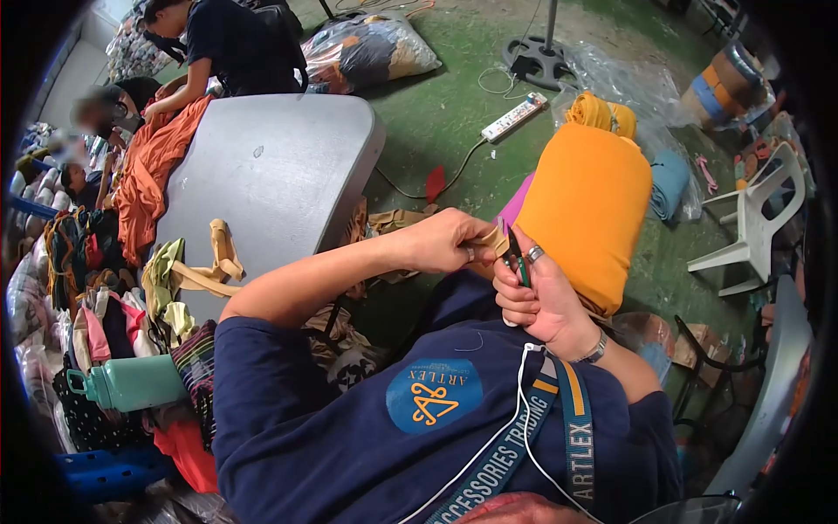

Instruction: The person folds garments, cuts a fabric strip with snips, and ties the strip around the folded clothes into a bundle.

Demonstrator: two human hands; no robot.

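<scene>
My left hand (443, 242), a ring on one finger, pinches a small tan fabric piece (499, 241). Just to its right, my right hand (543, 295) is closed around small snips (524, 269) with green on the handles. The dark blades point up and touch or overlap the tan piece; which of the two cannot be made out. Both hands are close together in front of my chest. Right behind them lies a large orange-yellow cloth bundle (587, 214), with a bit of magenta cloth (515, 199) at its left side.
A grey table (262, 157) stands ahead on the left, with orange cloth (144, 188) on its edge and a person (231, 44) behind it. A power strip (515, 117) lies on the green floor. At right is a white chair (758, 229); at left, a teal bottle (140, 382) among clothes.
</scene>
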